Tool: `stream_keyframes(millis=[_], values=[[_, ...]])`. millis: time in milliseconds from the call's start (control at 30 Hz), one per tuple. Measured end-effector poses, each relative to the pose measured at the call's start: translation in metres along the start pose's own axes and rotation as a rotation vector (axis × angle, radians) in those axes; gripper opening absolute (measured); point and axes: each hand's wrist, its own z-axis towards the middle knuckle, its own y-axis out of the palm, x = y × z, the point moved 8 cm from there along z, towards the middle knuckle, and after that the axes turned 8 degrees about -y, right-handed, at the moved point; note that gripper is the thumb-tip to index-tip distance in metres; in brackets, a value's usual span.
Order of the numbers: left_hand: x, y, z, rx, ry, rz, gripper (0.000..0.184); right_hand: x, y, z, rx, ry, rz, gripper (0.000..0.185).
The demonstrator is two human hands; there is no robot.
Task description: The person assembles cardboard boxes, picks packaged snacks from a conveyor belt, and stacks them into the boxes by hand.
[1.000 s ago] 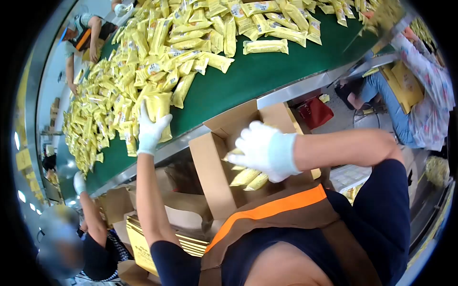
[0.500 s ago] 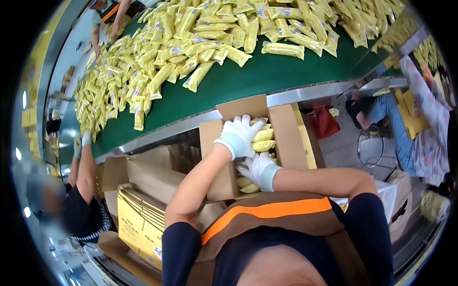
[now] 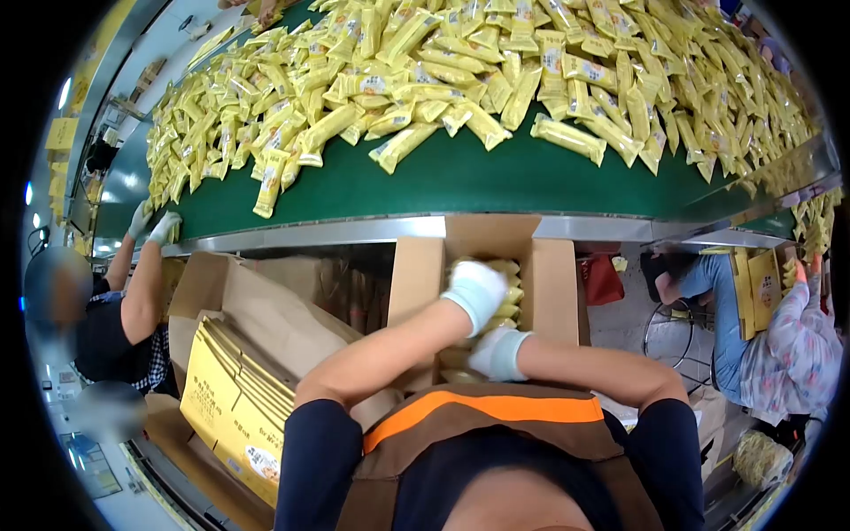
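Note:
Both of my gloved hands are inside an open cardboard box [image 3: 554, 283] at the belt's near edge. Rows of yellow wrapped packets [image 3: 508, 310] fill part of it. My left hand [image 3: 478, 294] lies over the packets toward the far side, its fingers smeared by motion. Closer to my body, my right hand [image 3: 498, 352] reaches in beside the packets; its fingers are blurred and mostly out of sight. Whether either hand grips a packet cannot be made out.
A large heap of yellow packets [image 3: 416, 75] covers much of the green conveyor belt [image 3: 372, 190]. Folded yellow cartons [image 3: 232, 403] stand at my left. One co-worker's gloved hands [image 3: 165, 227] are at the belt's left; another person [image 3: 788, 345] sits at right near a red bag [image 3: 602, 281].
My view has shifted, so the belt and box appear lower. Both hands stay in the box; my left hand's fingers have become smeared. The seated person's hands now show at right.

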Motion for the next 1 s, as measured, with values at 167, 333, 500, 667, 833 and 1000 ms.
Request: stream_keyframes(millis=[167, 333, 500, 667, 833, 1000], values=[[-0.144, -0.119, -0.071, 0.355, 0.461, -1.08, 0.033, -0.038, -0.22, -0.082, 0.366, -0.554, 0.49, 0.025], [-0.421, -0.041, -0.07, 1.034, -0.669, -0.467, 0.077, 0.081, -0.4, -0.025, 0.987, 0.061, -0.33, 0.084], [-0.433, 0.0, -0.044, 0.682, -0.863, -0.505, 0.088, 0.098, -0.444, 0.102, 0.804, 0.285, -0.559, 0.104], [-0.389, -0.008, -0.038, 0.73, -0.681, -0.525, 0.072, 0.089, -0.407, 0.068, 0.535, 0.081, -0.565, 0.098], [-0.345, -0.017, -0.039, 0.68, -0.511, -0.309, 0.052, 0.099, -0.356, -0.008, 0.616, -0.088, -0.836, 0.063], [-0.269, -0.07, -0.065, 0.723, -0.529, 0.078, 0.036, 0.08, -0.323, -0.083, 0.801, 0.057, -1.098, 0.047]])
